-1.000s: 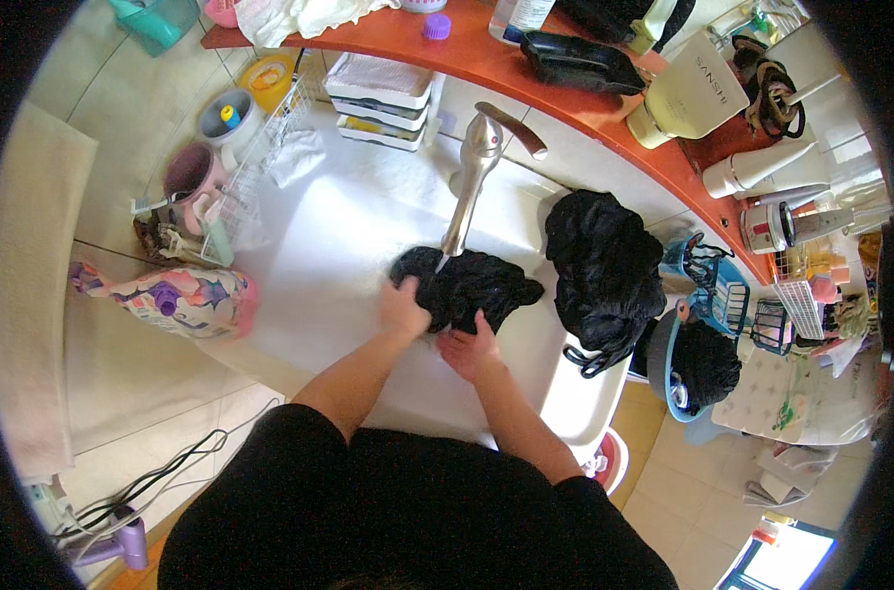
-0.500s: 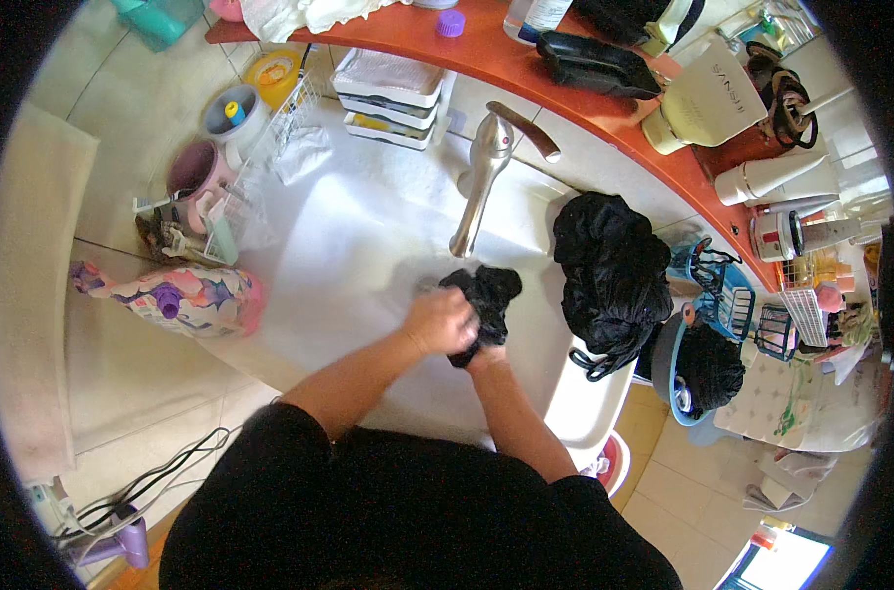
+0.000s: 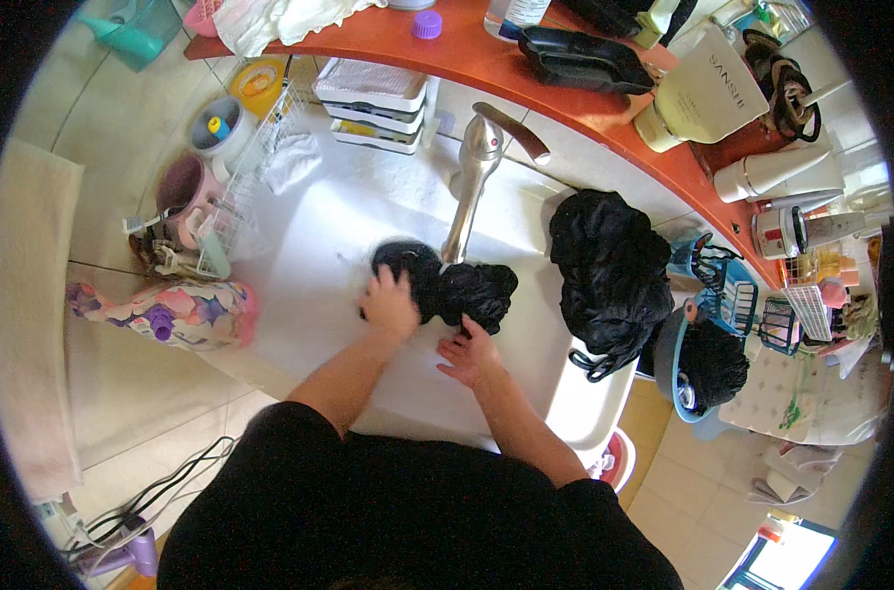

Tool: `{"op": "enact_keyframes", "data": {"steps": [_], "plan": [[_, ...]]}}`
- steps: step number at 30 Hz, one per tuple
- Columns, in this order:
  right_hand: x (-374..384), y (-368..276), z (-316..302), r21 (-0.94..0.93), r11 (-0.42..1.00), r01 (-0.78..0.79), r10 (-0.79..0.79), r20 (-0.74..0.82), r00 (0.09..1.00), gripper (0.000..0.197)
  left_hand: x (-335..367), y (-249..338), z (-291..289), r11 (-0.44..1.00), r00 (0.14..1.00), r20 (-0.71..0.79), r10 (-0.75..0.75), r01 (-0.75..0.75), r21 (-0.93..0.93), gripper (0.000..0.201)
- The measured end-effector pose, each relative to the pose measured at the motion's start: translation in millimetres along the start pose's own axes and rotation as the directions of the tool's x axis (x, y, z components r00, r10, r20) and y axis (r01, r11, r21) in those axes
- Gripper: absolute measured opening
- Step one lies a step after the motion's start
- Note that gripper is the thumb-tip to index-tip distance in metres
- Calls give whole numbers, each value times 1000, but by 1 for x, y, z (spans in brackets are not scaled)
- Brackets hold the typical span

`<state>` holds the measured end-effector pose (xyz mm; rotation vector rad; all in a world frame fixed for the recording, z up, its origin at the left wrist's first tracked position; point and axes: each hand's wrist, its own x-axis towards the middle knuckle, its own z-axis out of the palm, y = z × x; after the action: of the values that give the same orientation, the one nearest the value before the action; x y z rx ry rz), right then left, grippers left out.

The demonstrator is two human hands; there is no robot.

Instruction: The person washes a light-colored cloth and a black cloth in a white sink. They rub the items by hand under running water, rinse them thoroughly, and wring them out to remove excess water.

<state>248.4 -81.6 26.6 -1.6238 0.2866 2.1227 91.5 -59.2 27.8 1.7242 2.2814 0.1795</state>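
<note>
In the white sink (image 3: 299, 285) a wet-looking black cloth (image 3: 478, 293) lies spread in two bunched lobes, just below the tap spout. My left hand (image 3: 390, 307), slightly blurred, rests on its left lobe with the fingers apart. My right hand (image 3: 472, 356) is open at the lower edge of the right lobe, fingertips touching or nearly touching it, palm turned inward. The metal tap (image 3: 474, 177) stands over the sink, its spout end close to the cloth. A larger heap of black cloth (image 3: 609, 280) sits on the sink's right rim.
A floral refill pouch (image 3: 172, 313) lies at the sink's left edge, beside a wire rack (image 3: 260, 162) and cups. White stacked trays (image 3: 376, 88) stand behind. A red-brown shelf (image 3: 604, 108) with bottles curves along the back. To the right, a blue basin (image 3: 678, 354) holds dark items.
The black cloth was bunched between both hands; now it lies spread wider in the sink. My left hand moved left and opened; my right hand came out from under the cloth and opened.
</note>
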Motion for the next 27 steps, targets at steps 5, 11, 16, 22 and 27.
{"op": "enact_keyframes", "data": {"steps": [5,11,16,22,27], "plan": [[7,-16,-5,336,925,177,-297,348,889,71,-37,46,3,563,905,117,410,-150,-813,30],[1,-40,-14,284,809,-514,25,858,513,58,-89,91,-70,467,665,-14,747,-540,-700,31],[49,-12,-33,426,714,556,-695,337,635,41,-31,55,-4,592,632,-320,706,-775,-223,23],[-73,-50,-2,-449,661,602,-660,35,750,48,9,-5,5,984,978,-110,174,-170,49,45],[-53,-26,-17,-324,847,421,-445,-2,896,48,7,-19,6,729,702,296,647,-684,30,58]]}}
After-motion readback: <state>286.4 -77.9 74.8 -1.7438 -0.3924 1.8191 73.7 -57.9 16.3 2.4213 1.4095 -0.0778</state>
